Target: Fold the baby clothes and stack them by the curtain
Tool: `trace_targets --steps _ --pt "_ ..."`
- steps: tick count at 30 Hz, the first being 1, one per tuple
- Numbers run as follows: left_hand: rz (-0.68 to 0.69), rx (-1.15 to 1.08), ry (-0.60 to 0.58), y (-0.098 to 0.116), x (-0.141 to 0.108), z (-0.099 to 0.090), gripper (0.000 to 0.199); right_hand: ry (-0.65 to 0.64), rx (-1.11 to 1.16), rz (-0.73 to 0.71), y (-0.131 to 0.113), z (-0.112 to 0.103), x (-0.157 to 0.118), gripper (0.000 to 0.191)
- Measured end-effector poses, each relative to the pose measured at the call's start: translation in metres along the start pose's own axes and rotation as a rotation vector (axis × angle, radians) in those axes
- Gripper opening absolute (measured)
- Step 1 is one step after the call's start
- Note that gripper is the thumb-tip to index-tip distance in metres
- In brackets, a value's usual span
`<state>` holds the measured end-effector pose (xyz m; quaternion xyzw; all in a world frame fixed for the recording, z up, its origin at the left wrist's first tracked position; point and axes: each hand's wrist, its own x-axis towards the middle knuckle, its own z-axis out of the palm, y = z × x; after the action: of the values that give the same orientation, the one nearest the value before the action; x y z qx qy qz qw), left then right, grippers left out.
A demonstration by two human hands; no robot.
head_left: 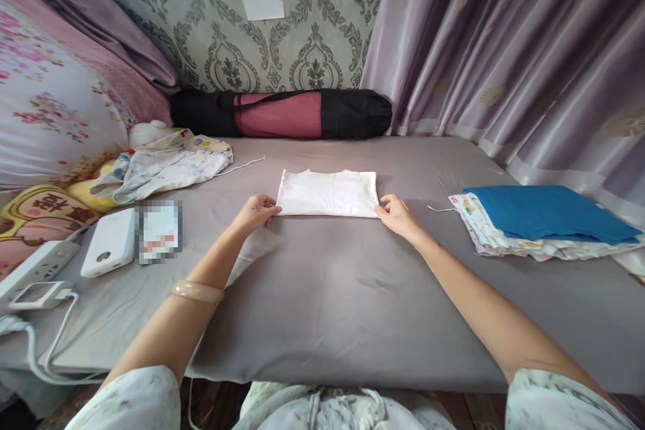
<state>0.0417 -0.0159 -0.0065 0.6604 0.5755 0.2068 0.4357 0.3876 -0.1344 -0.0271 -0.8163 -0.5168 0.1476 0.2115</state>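
Note:
A white folded cloth (327,193) lies flat in the middle of the grey-covered surface (342,302), shaped into a wide rectangle. At its near left corner, my left hand (258,211) pinches the edge between thumb and fingers. My right hand (396,213) grips the near right corner in the same way. The cloth's upper edge is slightly uneven, with faint creases across it. What garment or kind of cloth it is, I cannot tell. A pale bangle (197,291) sits on my left forearm.
To the right lies a stack of folded patterned cloths with a blue cloth (549,213) on top. Leftward are a crumpled patterned cloth (174,160), a white power bank (108,242), a blurred card (160,230) and a power strip (43,269). A black-and-pink rolled bag (279,114) lies along the wall.

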Motion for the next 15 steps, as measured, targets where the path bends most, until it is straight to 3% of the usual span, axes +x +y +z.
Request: trace_targets --steps 2,4,8,12,15 --pt "0.019 0.089 -0.002 -0.001 0.001 -0.002 0.030 -0.025 -0.040 -0.010 -0.002 -0.004 -0.002 0.034" --pt "0.059 0.249 0.077 0.001 0.003 -0.001 0.027 -0.006 -0.104 -0.025 -0.010 -0.009 -0.006 0.034" --pt "0.309 0.510 0.288 0.016 0.012 0.019 0.026 0.163 -0.241 -0.192 -0.044 -0.009 -0.006 0.035" --pt "0.586 0.598 0.162 0.037 0.027 0.064 0.036 0.082 -0.236 -0.454 -0.085 0.017 0.010 0.046" --pt "0.596 0.713 0.091 0.047 0.038 0.092 0.046 -0.036 -0.266 -0.509 -0.105 0.039 0.023 0.052"
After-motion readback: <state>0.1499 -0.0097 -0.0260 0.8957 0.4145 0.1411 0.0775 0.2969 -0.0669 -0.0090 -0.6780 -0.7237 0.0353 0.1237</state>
